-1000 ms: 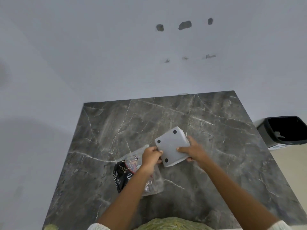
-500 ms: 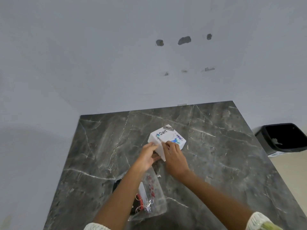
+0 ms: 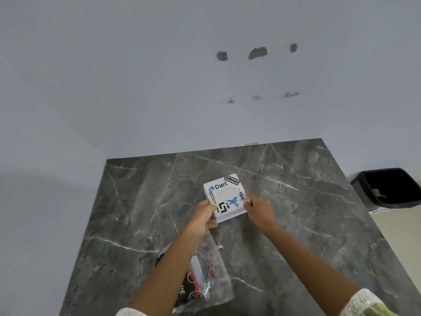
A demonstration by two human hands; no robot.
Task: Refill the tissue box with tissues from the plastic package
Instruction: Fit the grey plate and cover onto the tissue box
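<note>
The white tissue box (image 3: 224, 198), covered in stickers, sat upright near the middle of the dark marble tabletop (image 3: 296, 213), its oval opening facing up with pale tissue showing inside. The left hand (image 3: 205, 216) had its fingers curled round the box's near left corner, and the right hand (image 3: 259, 209) pinched the right edge with its fingers closed on it. The clear plastic package (image 3: 205, 277) lay flat nearer the person, partly under the left forearm, looking slack and mostly emptied. The box looked light and stiff enough to hold by its sides, though a hard squeeze could buckle thin walls. The package looked soft and slippery, best taken by a loose edge. A black bin (image 3: 391, 188) stood off to the right.
</note>
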